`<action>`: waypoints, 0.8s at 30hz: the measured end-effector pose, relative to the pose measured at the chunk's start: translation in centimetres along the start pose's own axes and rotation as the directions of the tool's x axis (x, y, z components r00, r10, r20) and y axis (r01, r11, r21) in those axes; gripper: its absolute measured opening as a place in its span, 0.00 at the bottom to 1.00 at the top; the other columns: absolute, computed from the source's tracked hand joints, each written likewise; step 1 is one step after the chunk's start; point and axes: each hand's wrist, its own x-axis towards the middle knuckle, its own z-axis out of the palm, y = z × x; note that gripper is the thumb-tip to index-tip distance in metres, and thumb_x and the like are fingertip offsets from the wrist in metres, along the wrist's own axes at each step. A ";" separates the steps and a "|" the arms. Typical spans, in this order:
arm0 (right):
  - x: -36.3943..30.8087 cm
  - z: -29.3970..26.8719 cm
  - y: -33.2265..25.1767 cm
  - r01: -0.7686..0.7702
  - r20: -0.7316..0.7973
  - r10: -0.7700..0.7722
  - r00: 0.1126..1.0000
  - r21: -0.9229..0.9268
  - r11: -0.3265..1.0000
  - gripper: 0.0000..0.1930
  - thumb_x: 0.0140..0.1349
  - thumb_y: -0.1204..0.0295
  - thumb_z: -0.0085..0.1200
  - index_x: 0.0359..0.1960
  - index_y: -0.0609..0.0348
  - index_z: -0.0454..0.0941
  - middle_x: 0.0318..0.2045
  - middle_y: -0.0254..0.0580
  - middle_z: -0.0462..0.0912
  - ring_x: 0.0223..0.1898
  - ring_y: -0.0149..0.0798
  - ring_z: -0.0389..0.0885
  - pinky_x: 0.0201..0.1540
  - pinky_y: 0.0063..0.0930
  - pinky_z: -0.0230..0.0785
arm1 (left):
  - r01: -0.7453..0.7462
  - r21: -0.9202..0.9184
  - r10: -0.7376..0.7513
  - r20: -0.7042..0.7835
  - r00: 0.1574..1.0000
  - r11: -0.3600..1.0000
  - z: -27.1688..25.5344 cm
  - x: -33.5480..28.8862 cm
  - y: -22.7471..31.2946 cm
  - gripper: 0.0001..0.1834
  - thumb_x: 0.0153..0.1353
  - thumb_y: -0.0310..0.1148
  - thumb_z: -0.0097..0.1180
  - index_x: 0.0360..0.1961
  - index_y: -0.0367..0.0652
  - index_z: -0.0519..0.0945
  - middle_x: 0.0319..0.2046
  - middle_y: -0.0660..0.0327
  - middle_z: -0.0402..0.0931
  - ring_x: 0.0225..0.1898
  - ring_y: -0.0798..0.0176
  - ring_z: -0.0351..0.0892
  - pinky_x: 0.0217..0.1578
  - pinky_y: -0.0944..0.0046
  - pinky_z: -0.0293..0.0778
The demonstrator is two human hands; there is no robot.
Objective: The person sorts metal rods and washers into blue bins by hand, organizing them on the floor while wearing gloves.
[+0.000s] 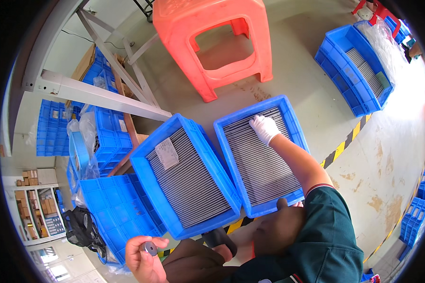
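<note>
My right hand (pixel 265 129), in a white glove, reaches into the far part of the right blue crate (pixel 295 115). Its fingers are bent together down on the rows of thin metal rods (pixel 262 165); what lies between them is hidden. Near the lower edge, my bare left hand (pixel 145 266) pinches a small dark grey round piece (pixel 149 248) with a hole in its middle, seen end-on. Left of the first crate stands a second blue crate (pixel 137 153) of similar rods (pixel 191 181), tilted in view, with a paper label sheet (pixel 166 153) lying on them.
A red plastic stool (pixel 212 78) stands beyond the crates. Further blue crates (pixel 123 207) are stacked at the left beside a white metal frame (pixel 99 96), with a black bag (pixel 82 228). At far right sits another blue crate of rods (pixel 337 70). Yellow-black tape (pixel 347 144) marks the floor.
</note>
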 end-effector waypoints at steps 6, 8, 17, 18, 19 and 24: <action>-0.9 0.0 -0.2 -0.016 -0.025 0.016 1.000 0.025 1.000 0.05 0.52 0.74 0.47 0.29 0.58 0.74 0.28 0.45 0.76 0.34 0.46 0.79 0.36 0.38 0.73 | 0.016 0.006 -0.016 -0.013 1.000 1.000 0.0 -0.1 0.1 0.23 0.59 0.45 0.55 0.42 0.34 0.68 0.27 0.48 0.77 0.31 0.55 0.75 0.39 0.57 0.69; -1.1 0.0 -0.1 -0.093 0.035 0.092 0.995 0.023 0.995 0.05 0.51 0.74 0.48 0.28 0.58 0.75 0.29 0.45 0.77 0.34 0.46 0.78 0.37 0.39 0.72 | 0.019 0.016 -0.019 -0.010 1.000 1.000 0.0 -0.2 0.1 0.23 0.58 0.45 0.55 0.42 0.34 0.69 0.27 0.48 0.77 0.31 0.55 0.76 0.38 0.57 0.69; 1.2 0.1 -0.5 -0.064 -0.102 0.063 0.993 -0.010 0.998 0.05 0.52 0.72 0.48 0.26 0.56 0.77 0.29 0.44 0.77 0.37 0.45 0.76 0.37 0.38 0.70 | 0.002 0.034 -0.002 0.001 1.000 0.999 0.3 -0.7 0.9 0.20 0.60 0.42 0.53 0.43 0.34 0.69 0.27 0.49 0.77 0.32 0.55 0.76 0.40 0.55 0.71; 1.9 -0.2 -1.2 -0.039 -0.104 0.039 0.994 0.004 0.999 0.05 0.52 0.72 0.48 0.26 0.56 0.77 0.29 0.44 0.77 0.37 0.45 0.76 0.37 0.38 0.70 | 0.002 0.048 -0.001 -0.025 1.000 0.999 0.1 -1.0 1.3 0.20 0.60 0.42 0.53 0.43 0.34 0.69 0.27 0.49 0.77 0.32 0.55 0.76 0.40 0.55 0.71; 2.0 -0.2 -1.0 -0.062 -0.061 0.062 0.996 0.011 0.998 0.06 0.52 0.72 0.47 0.26 0.56 0.77 0.29 0.44 0.78 0.37 0.46 0.77 0.38 0.38 0.70 | 0.014 0.019 -0.014 0.001 1.000 1.000 0.2 -0.8 1.0 0.20 0.60 0.41 0.53 0.43 0.34 0.69 0.27 0.49 0.77 0.32 0.55 0.76 0.40 0.54 0.71; 0.9 -0.8 1.2 -0.093 0.056 0.098 0.994 -0.082 0.992 0.06 0.52 0.73 0.48 0.26 0.56 0.78 0.30 0.47 0.78 0.37 0.47 0.78 0.38 0.41 0.72 | 0.045 -0.054 -0.044 0.016 0.999 0.998 0.2 -0.2 0.5 0.19 0.61 0.40 0.51 0.43 0.33 0.70 0.27 0.49 0.77 0.34 0.54 0.77 0.42 0.52 0.71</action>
